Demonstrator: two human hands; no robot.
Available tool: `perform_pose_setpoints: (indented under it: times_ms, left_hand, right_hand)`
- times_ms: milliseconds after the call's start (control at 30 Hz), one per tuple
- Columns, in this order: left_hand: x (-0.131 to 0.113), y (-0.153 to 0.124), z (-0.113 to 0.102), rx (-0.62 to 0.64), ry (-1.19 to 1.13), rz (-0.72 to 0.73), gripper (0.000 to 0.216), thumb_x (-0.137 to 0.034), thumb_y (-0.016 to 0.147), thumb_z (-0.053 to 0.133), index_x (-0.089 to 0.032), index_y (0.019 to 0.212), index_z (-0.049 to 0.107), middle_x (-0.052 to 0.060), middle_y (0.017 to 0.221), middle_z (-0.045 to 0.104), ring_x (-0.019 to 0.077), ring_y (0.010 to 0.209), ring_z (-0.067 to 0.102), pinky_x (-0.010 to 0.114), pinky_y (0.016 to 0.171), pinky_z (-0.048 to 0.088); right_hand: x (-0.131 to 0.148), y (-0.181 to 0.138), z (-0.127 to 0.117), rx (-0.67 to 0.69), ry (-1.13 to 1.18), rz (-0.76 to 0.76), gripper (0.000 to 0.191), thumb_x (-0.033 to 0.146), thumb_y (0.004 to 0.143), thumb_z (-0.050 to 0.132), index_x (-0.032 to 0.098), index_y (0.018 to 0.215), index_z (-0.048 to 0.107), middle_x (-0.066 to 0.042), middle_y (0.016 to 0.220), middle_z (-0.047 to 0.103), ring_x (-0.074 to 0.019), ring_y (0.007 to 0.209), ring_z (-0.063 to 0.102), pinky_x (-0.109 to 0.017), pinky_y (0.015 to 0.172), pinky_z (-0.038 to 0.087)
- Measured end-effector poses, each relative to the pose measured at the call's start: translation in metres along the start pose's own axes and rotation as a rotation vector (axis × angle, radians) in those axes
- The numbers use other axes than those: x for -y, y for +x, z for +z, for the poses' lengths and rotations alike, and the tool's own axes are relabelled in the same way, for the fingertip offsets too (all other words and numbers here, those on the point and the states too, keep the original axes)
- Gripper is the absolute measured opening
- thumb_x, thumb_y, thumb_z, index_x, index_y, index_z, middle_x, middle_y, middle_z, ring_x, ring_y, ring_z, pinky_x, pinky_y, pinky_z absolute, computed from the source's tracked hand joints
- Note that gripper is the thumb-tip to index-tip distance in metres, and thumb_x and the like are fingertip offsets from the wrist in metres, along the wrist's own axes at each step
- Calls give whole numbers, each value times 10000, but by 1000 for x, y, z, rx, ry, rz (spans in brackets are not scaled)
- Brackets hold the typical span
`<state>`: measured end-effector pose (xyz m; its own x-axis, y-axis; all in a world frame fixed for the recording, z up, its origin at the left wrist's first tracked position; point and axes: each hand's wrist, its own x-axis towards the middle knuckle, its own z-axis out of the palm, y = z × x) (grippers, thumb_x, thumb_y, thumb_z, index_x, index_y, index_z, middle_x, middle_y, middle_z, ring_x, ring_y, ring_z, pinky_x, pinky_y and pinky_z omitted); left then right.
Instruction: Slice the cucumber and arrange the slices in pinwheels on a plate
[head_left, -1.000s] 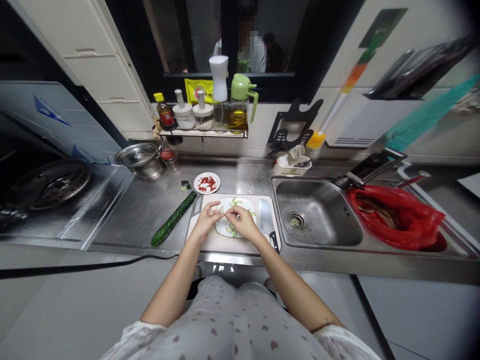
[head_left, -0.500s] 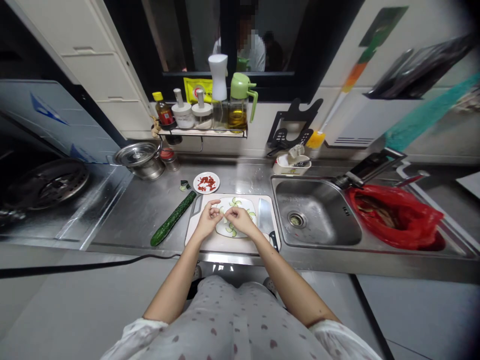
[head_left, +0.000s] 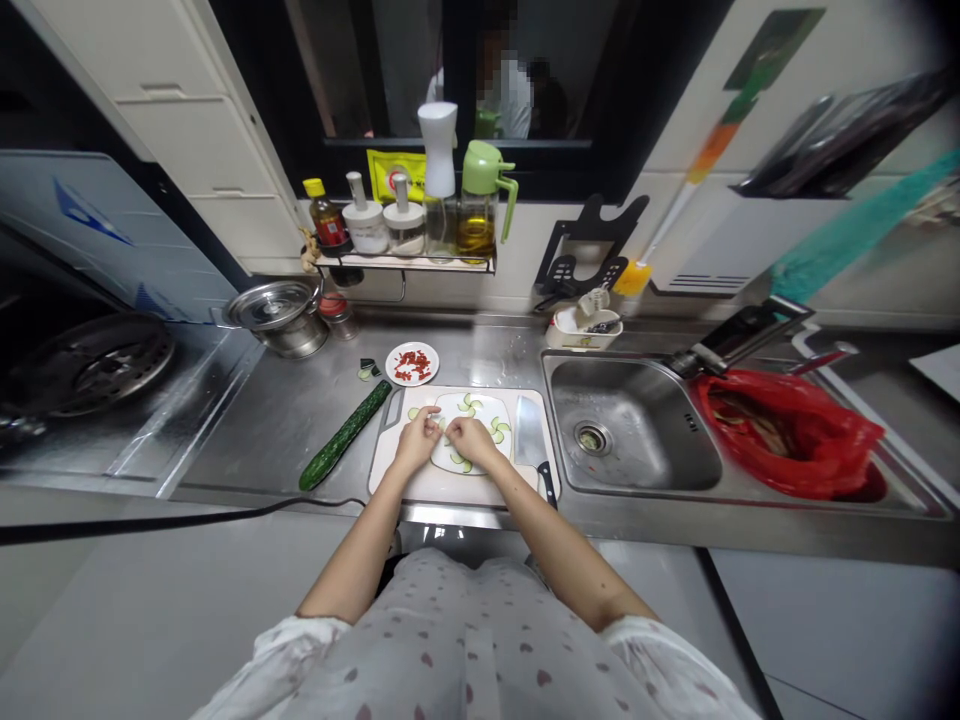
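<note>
Cucumber slices (head_left: pixel 499 430) on plate (head_left: pixel 495 408); red pieces (head_left: pixel 412 362) in dish (head_left: pixel 434 365); left hand (head_left: pixel 418 440), right hand (head_left: pixel 469 441): cannot tell grip

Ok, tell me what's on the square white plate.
Curved green slices lie on the plate; the left hand and right hand hide whatever lies beneath them.
</note>
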<state>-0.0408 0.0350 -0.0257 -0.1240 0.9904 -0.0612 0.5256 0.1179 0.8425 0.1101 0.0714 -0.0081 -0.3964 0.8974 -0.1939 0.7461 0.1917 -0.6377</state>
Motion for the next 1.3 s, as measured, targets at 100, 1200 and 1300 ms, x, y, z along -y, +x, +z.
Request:
perform_pose_setpoints:
  times_ms: [100, 1200, 1300]
  left_hand:
    - [-1, 3, 1, 11, 121, -12, 399, -154, 789, 557, -229, 1181, 579, -8, 786, 653, 142, 690, 582, 254, 697, 414]
    - [1, 18, 6, -6, 509, 14, 249, -265, 816, 591, -223, 1027, 717, 87, 903, 618, 258, 977, 544, 344, 852, 414]
    - [2, 19, 7, -6, 493, 14, 255, -248, 810, 590, -219, 1030, 715, 89, 920, 621, 256, 978, 546, 340, 847, 416]
  right_hand:
    - [1, 3, 3, 13, -106, 26, 175, 212, 879, 518, 176, 842, 686, -50, 876, 711, -153, 808, 614, -218, 656, 356]
    - [6, -11, 10, 32, -559, -153, 341, 275, 981, 387, 183, 1105, 692, -138, 1067, 618, -253, 1039, 515, -367, 881, 309]
    - [8, -11, 9, 37, -564, -141, 339, 268, 982, 384, 179, 1108, 687, -140, 1076, 623, -253, 1044, 518, -368, 883, 308]
